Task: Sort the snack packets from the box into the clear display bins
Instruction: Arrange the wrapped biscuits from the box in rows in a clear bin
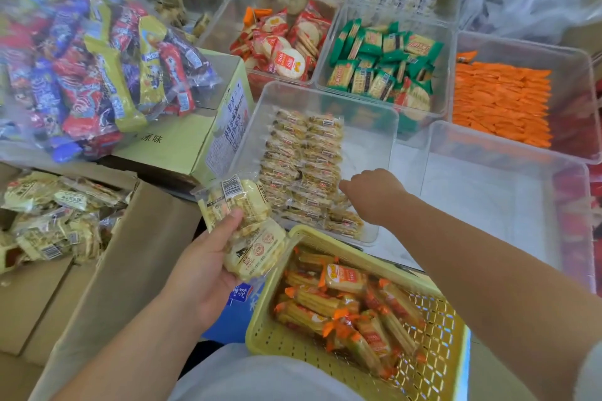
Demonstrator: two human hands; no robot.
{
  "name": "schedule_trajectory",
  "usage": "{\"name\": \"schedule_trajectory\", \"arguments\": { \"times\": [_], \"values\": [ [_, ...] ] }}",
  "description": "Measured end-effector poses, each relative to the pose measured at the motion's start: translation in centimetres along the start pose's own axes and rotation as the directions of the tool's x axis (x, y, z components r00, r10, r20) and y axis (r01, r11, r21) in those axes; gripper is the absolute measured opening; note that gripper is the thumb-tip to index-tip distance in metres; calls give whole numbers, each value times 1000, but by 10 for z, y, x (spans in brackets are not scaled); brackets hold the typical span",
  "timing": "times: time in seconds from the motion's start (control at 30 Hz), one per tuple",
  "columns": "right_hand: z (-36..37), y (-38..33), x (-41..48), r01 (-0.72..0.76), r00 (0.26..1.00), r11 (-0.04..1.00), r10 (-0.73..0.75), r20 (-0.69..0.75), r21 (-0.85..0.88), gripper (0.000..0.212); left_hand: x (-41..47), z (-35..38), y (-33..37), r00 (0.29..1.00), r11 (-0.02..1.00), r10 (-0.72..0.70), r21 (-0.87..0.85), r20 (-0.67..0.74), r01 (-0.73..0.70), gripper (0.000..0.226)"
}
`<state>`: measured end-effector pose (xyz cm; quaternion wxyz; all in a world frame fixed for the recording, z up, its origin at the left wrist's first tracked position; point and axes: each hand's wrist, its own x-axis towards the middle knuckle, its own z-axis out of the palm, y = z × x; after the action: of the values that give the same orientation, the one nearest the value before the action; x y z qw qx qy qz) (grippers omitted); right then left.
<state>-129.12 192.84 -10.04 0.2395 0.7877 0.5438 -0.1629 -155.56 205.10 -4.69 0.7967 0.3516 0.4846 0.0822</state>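
Observation:
My left hand (208, 257) grips a small stack of pale yellow snack packets (242, 221), held above the gap between the cardboard box and the bins. The open cardboard box (136, 238) at the left holds several more of the same packets (52, 215). My right hand (374, 195) reaches into the near clear bin (368, 107), its fingers down among the packets stacked in two neat rows (303, 169). I cannot see the fingertips, so whether they hold a packet is unclear.
A yellow perforated basket (433, 365) of orange-wrapped snacks sits in front of me. An empty clear bin (488, 205) stands to the right. Further bins hold red (277, 45), green (381, 62) and orange (501, 101) packets. A bag of mixed sweets (91, 68) lies on a green carton.

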Motion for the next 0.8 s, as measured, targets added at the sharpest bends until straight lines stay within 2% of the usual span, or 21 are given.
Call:
{"name": "schedule_trajectory", "arguments": {
  "times": [0.07, 0.27, 0.53, 0.7, 0.8],
  "values": [
    [5, -4, 5, 4, 999, 999, -7, 54, 48, 45, -1, -3, 0, 1000, 1000, -5, -5, -7, 5, 57],
    [7, -6, 17, -57, 981, 982, 22, 193, 181, 19, -1, -12, -2, 999, 999, -18, -42, -30, 16, 56],
    [6, -20, 21, -88, 919, 971, -6, 394, 221, 19, 1, -19, -2, 1000, 996, -5, -91, -5, 4, 50],
    [-2, -27, 19, -75, 909, 971, -27, 417, 226, 25, 0, -19, 2, 1000, 994, 14, -112, 1, -14, 45],
    [-12, -28, 12, -138, 923, 960, 35, 383, 245, 24, -1, -20, 5, 999, 997, 39, -68, 11, -38, 49]
  ]
}}
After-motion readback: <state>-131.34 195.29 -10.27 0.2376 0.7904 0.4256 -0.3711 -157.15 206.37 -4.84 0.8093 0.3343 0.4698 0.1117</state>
